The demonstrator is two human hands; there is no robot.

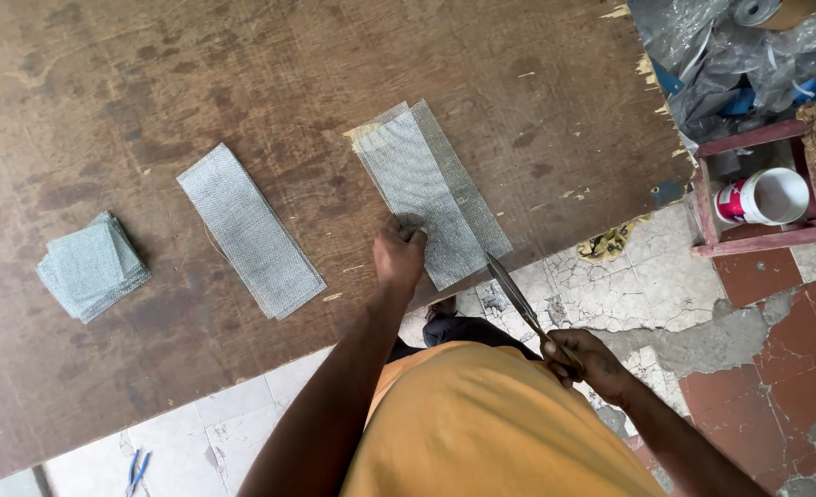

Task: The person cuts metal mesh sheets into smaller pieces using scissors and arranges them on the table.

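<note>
Mesh strips, pinned by the left hand, could slip and cut crooked as the right hand grips shears.

Mustard-yellow shirt, dark trousers below; 2 bare forearms, no sleeves.

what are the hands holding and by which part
The right hand grips a pair of scissors by the handles, blades toward the mesh. The left hand presses down on the near end of the stacked mesh strips.
</note>
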